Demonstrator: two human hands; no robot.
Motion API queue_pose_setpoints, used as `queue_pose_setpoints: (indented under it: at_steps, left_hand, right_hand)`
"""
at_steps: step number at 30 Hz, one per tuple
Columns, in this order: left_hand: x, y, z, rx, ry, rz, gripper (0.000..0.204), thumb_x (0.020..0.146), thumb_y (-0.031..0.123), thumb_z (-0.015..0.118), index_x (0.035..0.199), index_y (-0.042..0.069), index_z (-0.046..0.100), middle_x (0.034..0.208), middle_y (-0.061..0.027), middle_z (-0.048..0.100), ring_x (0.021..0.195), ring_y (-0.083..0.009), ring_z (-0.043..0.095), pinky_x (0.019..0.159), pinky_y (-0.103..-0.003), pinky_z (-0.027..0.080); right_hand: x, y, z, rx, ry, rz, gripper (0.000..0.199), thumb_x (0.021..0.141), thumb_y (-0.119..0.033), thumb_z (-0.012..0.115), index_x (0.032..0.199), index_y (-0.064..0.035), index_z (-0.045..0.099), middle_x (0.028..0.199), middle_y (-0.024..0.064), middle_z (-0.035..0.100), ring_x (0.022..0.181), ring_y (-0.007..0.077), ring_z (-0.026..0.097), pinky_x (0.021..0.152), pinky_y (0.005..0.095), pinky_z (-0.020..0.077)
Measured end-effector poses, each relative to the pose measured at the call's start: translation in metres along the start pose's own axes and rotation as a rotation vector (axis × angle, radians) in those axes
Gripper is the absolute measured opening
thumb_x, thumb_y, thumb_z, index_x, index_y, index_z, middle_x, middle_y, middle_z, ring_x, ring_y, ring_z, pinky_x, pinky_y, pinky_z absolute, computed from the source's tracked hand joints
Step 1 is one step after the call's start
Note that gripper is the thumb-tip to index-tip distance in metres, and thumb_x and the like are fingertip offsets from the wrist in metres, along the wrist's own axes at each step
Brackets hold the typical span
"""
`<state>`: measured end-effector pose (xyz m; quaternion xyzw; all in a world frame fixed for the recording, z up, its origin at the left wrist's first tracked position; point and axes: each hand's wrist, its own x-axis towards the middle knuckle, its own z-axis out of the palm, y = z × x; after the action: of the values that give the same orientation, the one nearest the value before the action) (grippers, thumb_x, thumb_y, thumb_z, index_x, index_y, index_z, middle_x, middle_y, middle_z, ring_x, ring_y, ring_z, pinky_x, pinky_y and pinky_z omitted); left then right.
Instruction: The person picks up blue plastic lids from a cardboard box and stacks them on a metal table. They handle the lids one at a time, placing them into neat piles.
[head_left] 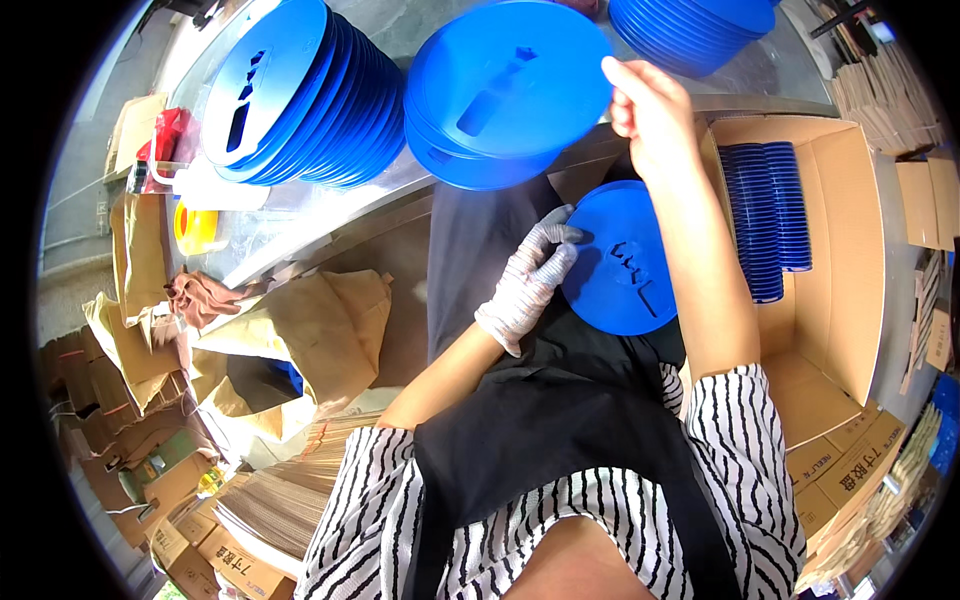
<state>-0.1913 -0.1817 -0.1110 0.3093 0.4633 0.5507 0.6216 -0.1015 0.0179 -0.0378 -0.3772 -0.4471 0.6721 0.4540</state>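
Observation:
My left hand, in a pale glove with grey fingertips, grips the left edge of a round blue plastic disc with cut-out slots, held over my lap. Bare and raised at the table's edge, my right hand has its fingers closed at the right rim of a second blue disc. That disc is tilted and slightly blurred, above more blue discs that it partly covers. Left of it leans a tall stack of similar discs; another stack stands at the far right of the table.
To my right, an open cardboard box holds rows of blue discs on edge. A yellow tape roll and a white bottle are on the table's left. Below them stands an open brown paper sack, near flattened cardboard.

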Motion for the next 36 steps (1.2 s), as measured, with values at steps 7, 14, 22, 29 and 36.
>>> queue_pose_setpoints:
  at_steps: [7,14,22,29,36]
  left_hand:
    - [0.003,-0.006,-0.009,-0.004,-0.029,0.082,0.027,0.099,0.019,0.049,0.122,0.008,0.057,0.149,-0.0139,0.036,0.137,-0.0227,0.032,0.113,-0.035,0.023]
    - [0.009,-0.014,-0.011,-0.174,-0.059,0.036,0.03,0.097,0.012,0.048,0.126,0.007,0.054,0.148,-0.0145,0.037,0.139,-0.0239,0.031,0.115,-0.036,0.02]
    - [0.007,-0.004,-0.005,-0.202,-0.021,-0.024,0.035,0.097,0.014,0.05,0.131,0.006,0.051,0.145,-0.0113,0.042,0.135,-0.0224,0.037,0.113,-0.035,0.025]
    - [0.008,-0.008,-0.004,-0.245,-0.028,0.03,0.039,0.098,0.015,0.049,0.135,0.003,0.046,0.139,-0.0113,0.048,0.129,-0.0204,0.043,0.109,-0.034,0.032]
    - [0.008,-0.011,-0.005,-0.244,-0.026,0.016,0.039,0.097,0.013,0.047,0.135,0.004,0.048,0.138,-0.0084,0.048,0.128,-0.0187,0.043,0.11,-0.032,0.03]
  right_hand:
    - [-0.031,-0.002,-0.043,-0.236,0.059,0.009,0.028,0.091,-0.028,0.067,0.074,-0.0102,0.054,0.06,-0.006,0.043,0.049,0.0025,0.034,0.044,0.02,0.0233]
    - [-0.106,0.006,-0.137,-0.783,0.041,0.214,0.015,0.085,-0.015,0.07,0.082,-0.0043,0.06,0.069,-0.0043,0.055,0.063,0.0028,0.046,0.059,0.0188,0.0378]
    - [-0.113,-0.006,-0.128,-0.749,0.034,0.369,0.011,0.085,-0.011,0.068,0.08,-0.0045,0.06,0.064,-0.0049,0.053,0.059,0.0024,0.043,0.056,0.0182,0.0339]
    - [-0.121,-0.035,-0.145,-0.412,0.062,0.291,0.013,0.086,-0.013,0.066,0.077,-0.0082,0.058,0.061,-0.0062,0.049,0.051,0.0005,0.038,0.048,0.016,0.0272]
    - [-0.123,-0.052,-0.148,-0.279,0.142,0.178,0.015,0.084,-0.016,0.069,0.076,-0.0095,0.058,0.06,-0.0055,0.05,0.049,0.0011,0.04,0.045,0.0161,0.0273]
